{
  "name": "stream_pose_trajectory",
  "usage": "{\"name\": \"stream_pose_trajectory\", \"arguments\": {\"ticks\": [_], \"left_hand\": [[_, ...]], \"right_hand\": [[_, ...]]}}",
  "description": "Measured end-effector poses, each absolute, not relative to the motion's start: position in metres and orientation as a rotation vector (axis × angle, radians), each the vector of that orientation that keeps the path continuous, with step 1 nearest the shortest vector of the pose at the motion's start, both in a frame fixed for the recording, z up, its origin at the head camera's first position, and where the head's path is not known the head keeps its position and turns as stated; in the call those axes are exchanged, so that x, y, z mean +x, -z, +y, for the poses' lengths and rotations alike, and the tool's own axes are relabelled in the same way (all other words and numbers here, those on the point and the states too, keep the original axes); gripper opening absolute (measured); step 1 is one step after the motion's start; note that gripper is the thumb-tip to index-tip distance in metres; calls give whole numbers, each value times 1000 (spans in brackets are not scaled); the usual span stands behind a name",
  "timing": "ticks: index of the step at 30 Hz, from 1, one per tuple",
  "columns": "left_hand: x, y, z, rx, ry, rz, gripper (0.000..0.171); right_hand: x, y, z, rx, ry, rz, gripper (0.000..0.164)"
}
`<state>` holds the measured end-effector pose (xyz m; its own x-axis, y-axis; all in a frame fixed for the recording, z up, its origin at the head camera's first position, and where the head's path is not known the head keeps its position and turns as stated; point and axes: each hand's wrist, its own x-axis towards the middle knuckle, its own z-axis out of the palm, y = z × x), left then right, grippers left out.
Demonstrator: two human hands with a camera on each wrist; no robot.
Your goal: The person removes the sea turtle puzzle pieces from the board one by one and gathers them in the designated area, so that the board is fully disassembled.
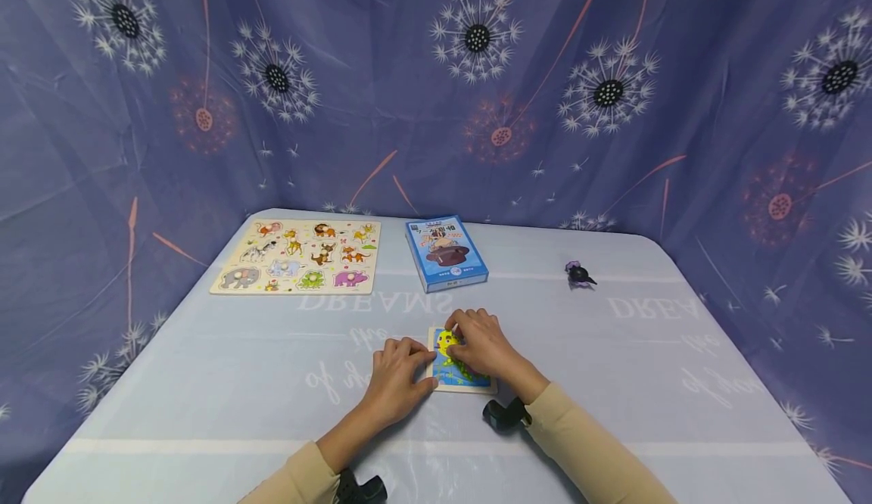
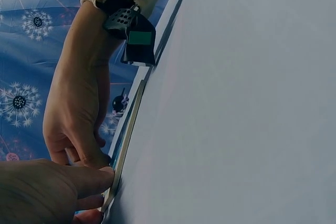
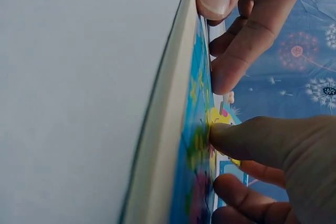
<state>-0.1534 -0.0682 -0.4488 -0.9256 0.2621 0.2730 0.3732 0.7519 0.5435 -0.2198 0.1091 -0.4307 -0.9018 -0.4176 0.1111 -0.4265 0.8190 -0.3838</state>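
A small wooden picture puzzle (image 1: pixel 443 377) with a blue scene lies flat on the table in front of me. My left hand (image 1: pixel 395 383) rests at its left side, thumb by the near corner and fingertips on the edge. My right hand (image 1: pixel 485 345) reaches over the puzzle from the right and pinches a yellow puzzle piece (image 1: pixel 444 340) with a face on it, near the top of the picture. In the right wrist view the yellow piece shows beside the right thumb (image 3: pixel 223 132). Part of the picture is hidden beneath the right hand.
A larger wooden animal puzzle board (image 1: pixel 272 262) lies at the back left. Beside it is a blue box (image 1: pixel 447 254). A small black and purple object (image 1: pixel 579 274) sits at the back right. A dandelion-patterned curtain (image 1: pixel 381 73) hangs behind the table.
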Motion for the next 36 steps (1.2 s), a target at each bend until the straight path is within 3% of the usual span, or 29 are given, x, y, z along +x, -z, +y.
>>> {"name": "stream_pose_trajectory", "arguments": {"ticks": [13, 36], "left_hand": [[-153, 449, -68, -503, 911, -2766, 36], [-153, 449, -67, -499, 905, -2764, 36]], "right_hand": [[-223, 432, 107, 731, -783, -2944, 28], [-223, 436, 109, 852, -493, -2821, 24]]}}
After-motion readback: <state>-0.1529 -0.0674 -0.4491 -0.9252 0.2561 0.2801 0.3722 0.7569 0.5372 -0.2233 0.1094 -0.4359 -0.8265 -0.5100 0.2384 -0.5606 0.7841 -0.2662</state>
